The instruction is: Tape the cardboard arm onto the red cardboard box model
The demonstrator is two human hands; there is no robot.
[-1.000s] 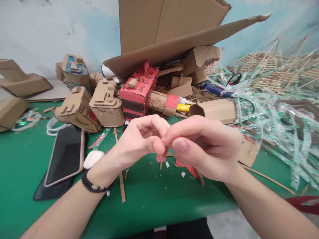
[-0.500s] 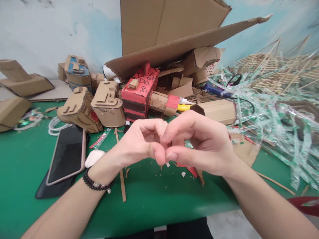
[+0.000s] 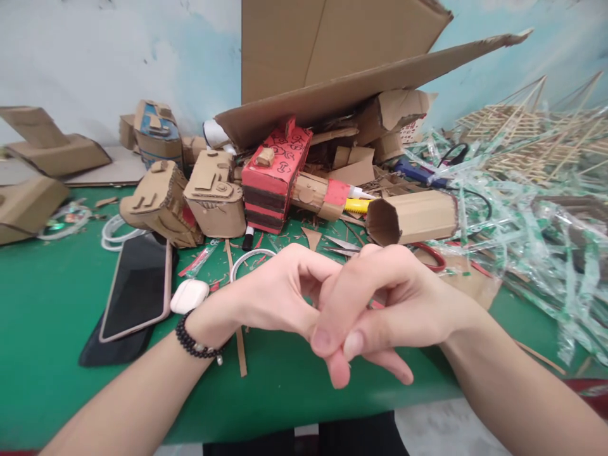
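Note:
My left hand, with a black bead bracelet at its wrist, meets my right hand over the front of the green table. The right thumb and forefinger press around the left thumb, whose tip shows below them. A left fingertip sticks out beneath the right hand; the other left fingers are mostly hidden. I can see no separate object between the hands. Just behind them lie scissors with red handles and a white ring, perhaps tape. A thin cardboard strip lies below my left wrist.
A phone and a white case lie left. Behind stand cardboard models, a red painted box and a cardboard tube. Tangled clear-green plastic strips and stick frames fill the right. Scraps litter the table.
Both hands have moved slightly down. The right thumb and forefinger, at the left fingertips before, now grip the left thumb. Scissors and the white ring have come into view as the view shifted.

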